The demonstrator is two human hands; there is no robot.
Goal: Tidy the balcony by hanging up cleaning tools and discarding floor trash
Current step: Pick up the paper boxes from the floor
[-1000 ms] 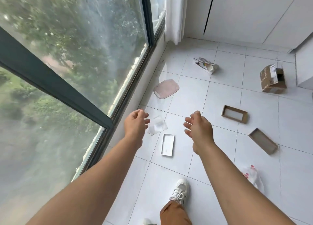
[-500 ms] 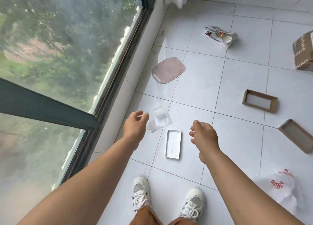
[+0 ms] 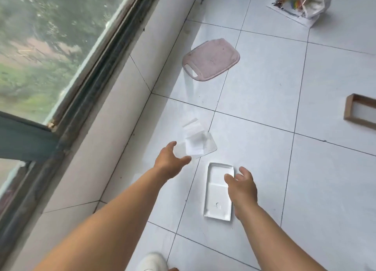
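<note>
white tile floor (image 3: 264,99) all around, with trash lying on it. big glass window (image 3: 50,36) along the left side, and a low white ledge (image 3: 114,128) under it.

no trash picked up yet, going by how it all lies. no cleaning tools in view, no hooks, no bin, so cannot tell if any hanging is done. looks like an early part of the job, with most of it left.

pink plastic board (image 3: 211,59) flat on the floor near the ledge, well apart from both hands. crumpled printed paper (image 3: 301,5) far off at the top right. brown cardboard tray (image 3: 360,111) at the right edge, half cut off.

white box tray (image 3: 218,201) flat on the floor, right by the right hand. clear plastic sheet (image 3: 196,142) with a white paper slip on it, just past the left hand.

left hand (image 3: 169,160) spread wide, thumb and fingers apart, reaching at the near edge of the clear sheet, holding nothing. touching or just above it, cannot tell.

right hand (image 3: 242,186) loose and spread too, fingers a bit bent, over the white tray, holding nothing.

probably next: grab both bits. thin sheet may be hard to lift off the smooth tile.

white shoe (image 3: 151,262) tip at the bottom.
</note>
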